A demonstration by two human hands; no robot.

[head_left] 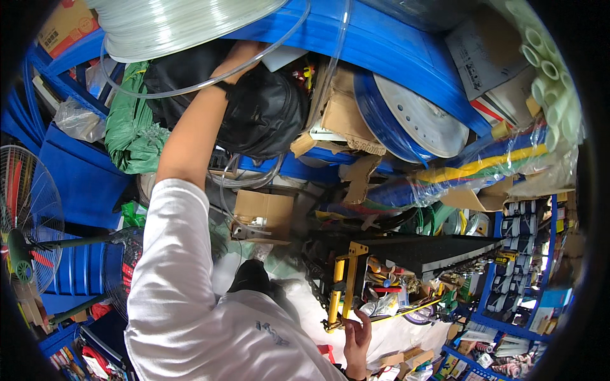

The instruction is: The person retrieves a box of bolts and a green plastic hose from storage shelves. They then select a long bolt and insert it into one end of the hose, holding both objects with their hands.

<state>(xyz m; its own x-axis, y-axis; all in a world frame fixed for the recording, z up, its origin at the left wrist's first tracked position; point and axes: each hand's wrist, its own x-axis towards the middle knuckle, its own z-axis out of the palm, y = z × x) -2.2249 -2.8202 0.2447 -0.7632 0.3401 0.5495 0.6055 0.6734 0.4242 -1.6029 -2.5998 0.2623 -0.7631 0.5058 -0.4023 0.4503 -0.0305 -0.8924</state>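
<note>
Room: I see a crowded storeroom with blue shelving bent by the lens.
Left hand: raised to the upper shelf, fingers partly hidden behind a loop of clear tubing, against a black bag; I cannot tell their grip.
Right hand: fingers half curled on a yellow ladder frame.
Surroundings: tubing spool, cardboard box, standing fan.

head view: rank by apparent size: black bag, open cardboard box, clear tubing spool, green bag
1. clear tubing spool, partly cut off by the rim, and nearest the camera
2. black bag
3. green bag
4. open cardboard box

Black and green bags look close; order unsure.
</note>
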